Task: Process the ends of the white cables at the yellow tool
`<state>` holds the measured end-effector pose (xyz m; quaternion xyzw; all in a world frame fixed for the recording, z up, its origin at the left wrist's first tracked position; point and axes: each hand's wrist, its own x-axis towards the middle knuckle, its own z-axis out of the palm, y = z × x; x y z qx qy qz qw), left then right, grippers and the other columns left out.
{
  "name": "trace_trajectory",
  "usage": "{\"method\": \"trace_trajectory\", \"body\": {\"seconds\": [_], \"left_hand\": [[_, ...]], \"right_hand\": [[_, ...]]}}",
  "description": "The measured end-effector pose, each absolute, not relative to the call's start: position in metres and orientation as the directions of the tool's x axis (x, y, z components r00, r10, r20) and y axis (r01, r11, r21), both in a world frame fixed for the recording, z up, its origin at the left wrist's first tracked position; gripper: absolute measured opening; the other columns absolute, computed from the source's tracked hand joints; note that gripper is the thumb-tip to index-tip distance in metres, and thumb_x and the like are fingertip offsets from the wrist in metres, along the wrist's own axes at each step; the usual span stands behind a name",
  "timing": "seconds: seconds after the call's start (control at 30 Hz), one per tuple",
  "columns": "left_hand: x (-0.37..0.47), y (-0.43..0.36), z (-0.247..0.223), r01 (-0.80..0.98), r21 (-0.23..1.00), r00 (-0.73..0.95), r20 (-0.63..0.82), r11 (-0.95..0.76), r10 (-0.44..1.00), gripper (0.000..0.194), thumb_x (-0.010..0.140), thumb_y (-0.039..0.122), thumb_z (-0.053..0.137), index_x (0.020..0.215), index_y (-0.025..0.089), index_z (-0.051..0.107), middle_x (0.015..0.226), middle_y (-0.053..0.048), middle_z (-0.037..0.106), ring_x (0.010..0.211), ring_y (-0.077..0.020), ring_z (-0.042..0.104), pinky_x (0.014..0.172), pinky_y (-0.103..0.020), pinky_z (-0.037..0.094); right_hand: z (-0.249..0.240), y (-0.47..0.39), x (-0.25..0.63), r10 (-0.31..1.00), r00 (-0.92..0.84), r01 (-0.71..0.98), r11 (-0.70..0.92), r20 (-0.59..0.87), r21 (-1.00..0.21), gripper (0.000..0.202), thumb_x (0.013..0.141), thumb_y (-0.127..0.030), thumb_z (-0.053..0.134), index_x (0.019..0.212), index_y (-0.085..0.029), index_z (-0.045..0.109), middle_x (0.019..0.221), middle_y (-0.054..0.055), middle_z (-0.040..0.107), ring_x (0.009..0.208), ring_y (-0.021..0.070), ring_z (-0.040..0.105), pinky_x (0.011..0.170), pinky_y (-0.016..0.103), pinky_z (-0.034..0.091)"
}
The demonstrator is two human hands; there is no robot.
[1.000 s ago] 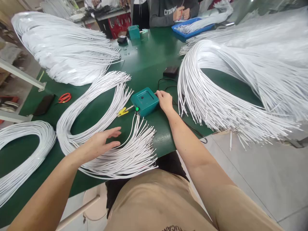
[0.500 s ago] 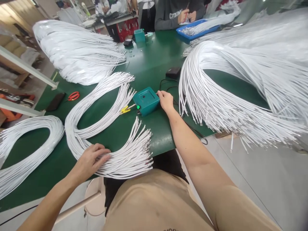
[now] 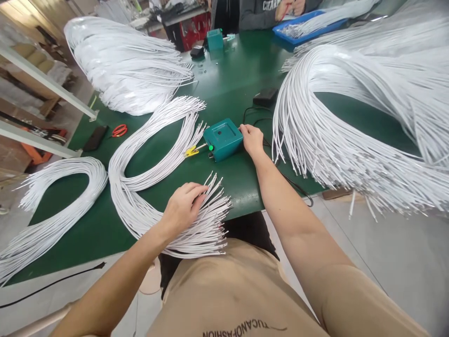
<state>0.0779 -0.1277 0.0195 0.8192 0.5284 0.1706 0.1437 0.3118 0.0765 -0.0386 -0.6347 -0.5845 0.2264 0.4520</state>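
Observation:
My left hand (image 3: 185,206) is over the near bundle of white wires (image 3: 206,234), its thumb and fingertips close together at wires near the bundle's upper edge. How many wires lie between the fingertips is hidden. My right hand (image 3: 251,139) grips the right side of a small teal box (image 3: 223,138), its fingers curled against the corner. A green light glows on the box's left face, where a metal rod with a yellow clip (image 3: 191,151) sticks out. Beside the clip, another looped bundle of white wires (image 3: 164,171) lies with its metal-tipped ends towards the box.
Large white wire heaps lie at the back left (image 3: 126,65) and on the right (image 3: 315,121), the latter overhanging the edge. Red-handled scissors (image 3: 119,130), a dark phone-like object (image 3: 95,138) and a black adapter (image 3: 265,97) lie on the green table (image 3: 242,192). Opposite, a person works near a blue tray (image 3: 289,38).
My left hand has moved right and away from me, from the bundle's middle to near the wire tips. My right hand stays at the teal box. The view has shifted slightly.

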Motion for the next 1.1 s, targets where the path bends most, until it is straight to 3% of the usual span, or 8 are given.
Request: {"method": "trace_trajectory", "body": {"seconds": [0.27,0.37,0.53,0.67,0.97,1.03,1.1], "left_hand": [[0.111,-0.094,0.019,0.801,0.579,0.261,-0.107,-0.153,0.959,0.036,0.084,0.039,0.059,0.115,0.020,0.065,0.089,-0.003,0.069,0.082,-0.0185,0.059,0.077,-0.032,0.045],[0.106,-0.094,0.019,0.702,0.709,0.281,-0.186,-0.070,0.941,0.033,0.082,0.038,0.062,0.110,0.021,0.069,0.083,-0.002,0.064,0.071,-0.0142,0.054,0.072,-0.029,0.044],[0.086,-0.102,0.029,0.458,0.883,0.364,-0.292,0.103,0.884,0.033,0.081,0.041,0.065,0.108,0.022,0.070,0.080,-0.001,0.055,0.071,-0.0118,0.048,0.068,-0.026,0.042],[0.070,-0.107,0.034,0.356,0.915,0.359,-0.320,0.188,0.877,0.027,0.079,0.040,0.068,0.098,0.021,0.068,0.079,-0.001,0.053,0.070,-0.0124,0.047,0.067,-0.027,0.044],[0.068,-0.108,0.039,0.359,0.921,0.389,-0.293,0.150,0.873,0.024,0.077,0.037,0.070,0.073,0.016,0.058,0.081,-0.003,0.057,0.068,-0.0110,0.049,0.060,-0.024,0.045],[0.069,-0.108,0.044,0.387,0.914,0.467,-0.310,0.124,0.828,0.021,0.077,0.036,0.071,0.078,0.017,0.062,0.088,-0.005,0.061,0.075,-0.0135,0.056,0.069,-0.027,0.050],[0.064,-0.105,0.050,0.436,0.897,0.560,-0.334,0.074,0.758,0.028,0.078,0.037,0.070,0.098,0.018,0.067,0.108,-0.009,0.063,0.095,-0.0193,0.061,0.087,-0.034,0.051]], "right_hand": [[-0.037,0.075,0.311,0.950,0.217,0.531,0.077,0.223,-0.844,0.036,0.092,-0.037,0.043,0.084,-0.019,0.073,0.086,0.006,0.072,0.085,0.0227,0.063,0.077,0.030,0.041],[-0.036,0.075,0.311,0.954,0.211,0.530,0.073,0.214,-0.845,0.037,0.093,-0.038,0.043,0.083,-0.019,0.073,0.084,0.005,0.072,0.083,0.0224,0.062,0.077,0.030,0.041],[-0.034,0.074,0.311,0.959,0.208,0.525,0.056,0.192,-0.849,0.037,0.093,-0.038,0.043,0.084,-0.019,0.073,0.085,0.005,0.071,0.083,0.0218,0.062,0.078,0.031,0.042],[-0.034,0.073,0.311,0.960,0.209,0.520,0.052,0.185,-0.853,0.037,0.093,-0.038,0.043,0.085,-0.019,0.073,0.086,0.005,0.072,0.084,0.0217,0.062,0.080,0.031,0.042],[-0.034,0.073,0.311,0.957,0.207,0.530,0.063,0.202,-0.846,0.037,0.094,-0.037,0.042,0.085,-0.018,0.073,0.086,0.005,0.072,0.083,0.0215,0.062,0.079,0.031,0.043],[-0.034,0.073,0.311,0.958,0.207,0.531,0.061,0.200,-0.845,0.037,0.093,-0.037,0.043,0.084,-0.018,0.073,0.085,0.005,0.072,0.083,0.0212,0.062,0.078,0.030,0.043],[-0.034,0.073,0.311,0.958,0.210,0.531,0.057,0.196,-0.846,0.037,0.093,-0.037,0.043,0.084,-0.018,0.073,0.085,0.005,0.072,0.082,0.0210,0.061,0.077,0.030,0.042]]}}
